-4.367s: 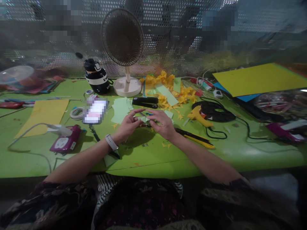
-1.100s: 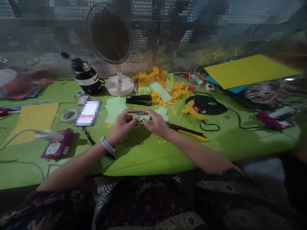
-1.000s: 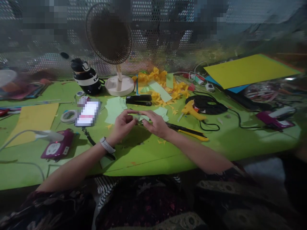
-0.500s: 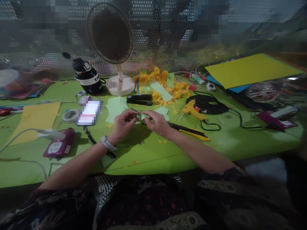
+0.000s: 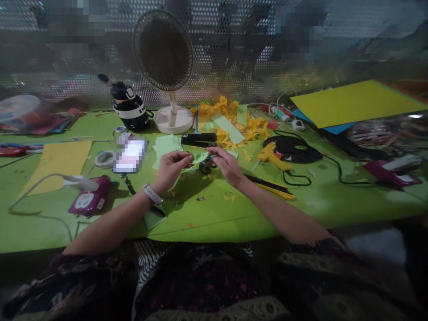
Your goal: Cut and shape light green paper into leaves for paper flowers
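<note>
My left hand (image 5: pixel 173 169) pinches a small curved piece of light green paper (image 5: pixel 201 157) between thumb and fingertips. At the paper's right end is my right hand (image 5: pixel 228 166), its fingers stretched out and apart; whether a fingertip touches the paper I cannot tell. Dark-handled scissors (image 5: pixel 204 168) lie just below the paper, partly hidden. Behind my left hand is a stack of light green paper (image 5: pixel 163 146), with a black stapler (image 5: pixel 199 139) beside it. A yellow-and-black cutter (image 5: pixel 274 188) rests by my right wrist.
Yellow paper flowers (image 5: pixel 223 106) are heaped at the back, near a fan (image 5: pixel 174 119) and a dark bottle (image 5: pixel 130 111). Rightward lie a yellow glue gun (image 5: pixel 274 157) with its cord and a large yellow sheet (image 5: pixel 361 102). Leftward are a phone (image 5: pixel 130 156), tape roll (image 5: pixel 104 159) and purple power socket (image 5: pixel 89 196).
My right fingers have straightened and moved away from my left hand. The green paper, folded small between both hands before, now shows as a curved, more open piece in my left hand.
</note>
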{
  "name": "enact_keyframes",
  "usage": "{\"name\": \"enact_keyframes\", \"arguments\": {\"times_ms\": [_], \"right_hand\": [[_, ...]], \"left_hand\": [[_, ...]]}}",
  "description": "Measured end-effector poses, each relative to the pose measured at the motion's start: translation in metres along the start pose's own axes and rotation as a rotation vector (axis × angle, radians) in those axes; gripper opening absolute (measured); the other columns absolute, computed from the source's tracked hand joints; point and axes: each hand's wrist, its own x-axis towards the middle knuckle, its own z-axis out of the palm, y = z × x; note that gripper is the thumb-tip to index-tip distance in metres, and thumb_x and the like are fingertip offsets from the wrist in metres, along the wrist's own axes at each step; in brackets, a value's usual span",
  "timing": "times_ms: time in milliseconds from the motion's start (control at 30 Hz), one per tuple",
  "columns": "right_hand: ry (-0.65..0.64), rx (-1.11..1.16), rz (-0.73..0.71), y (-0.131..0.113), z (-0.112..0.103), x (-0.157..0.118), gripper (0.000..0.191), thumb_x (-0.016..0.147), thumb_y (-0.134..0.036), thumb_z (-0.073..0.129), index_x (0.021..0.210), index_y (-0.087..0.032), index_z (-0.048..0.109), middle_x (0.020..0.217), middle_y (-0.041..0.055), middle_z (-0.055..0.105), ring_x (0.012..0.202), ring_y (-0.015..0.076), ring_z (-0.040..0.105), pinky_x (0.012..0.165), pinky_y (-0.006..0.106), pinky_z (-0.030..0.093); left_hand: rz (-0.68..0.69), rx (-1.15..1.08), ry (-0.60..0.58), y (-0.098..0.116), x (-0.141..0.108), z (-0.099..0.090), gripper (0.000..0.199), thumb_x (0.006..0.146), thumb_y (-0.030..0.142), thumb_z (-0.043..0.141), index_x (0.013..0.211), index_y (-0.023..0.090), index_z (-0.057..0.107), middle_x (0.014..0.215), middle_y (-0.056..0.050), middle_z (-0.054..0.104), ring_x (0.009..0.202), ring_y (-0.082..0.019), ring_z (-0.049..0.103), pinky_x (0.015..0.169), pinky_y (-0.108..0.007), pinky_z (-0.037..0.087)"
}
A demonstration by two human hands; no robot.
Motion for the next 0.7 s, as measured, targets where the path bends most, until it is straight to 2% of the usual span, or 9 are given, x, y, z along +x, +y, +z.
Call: {"name": "enact_keyframes", "arguments": {"times_ms": [167,533,700], "right_hand": [[-0.001,0.108,0.074,-0.0019,0.0007,0.0020,0.028,0.093,-0.030,0.050,0.114,-0.017,0.063,0.102,0.0069,0.069,0.081,0.0177,0.070,0.080,0.037,0.057],[-0.057,0.084,0.052,0.0000,0.0021,0.0003,0.026,0.092,-0.025,0.051,0.113,-0.017,0.063,0.090,0.0058,0.069,0.079,0.0178,0.068,0.076,0.037,0.057],[-0.072,0.030,0.017,0.0001,0.0021,0.0003,0.028,0.090,-0.021,0.050,0.112,-0.015,0.067,0.094,0.0084,0.071,0.078,0.0177,0.069,0.072,0.036,0.059]], "left_hand": [[-0.009,-0.015,-0.010,-0.0004,-0.0004,0.0008,0.027,0.069,0.037,0.086,0.082,0.014,0.077,0.075,-0.004,0.075,0.065,-0.012,0.068,0.068,-0.025,0.059],[-0.001,0.004,-0.023,-0.0010,-0.0028,0.0016,0.028,0.070,0.037,0.086,0.082,0.014,0.078,0.072,-0.004,0.075,0.064,-0.012,0.068,0.066,-0.025,0.057],[0.073,0.123,-0.033,0.0000,-0.0029,0.0013,0.027,0.071,0.037,0.084,0.083,0.014,0.078,0.076,-0.006,0.075,0.066,-0.013,0.067,0.066,-0.025,0.055]]}}
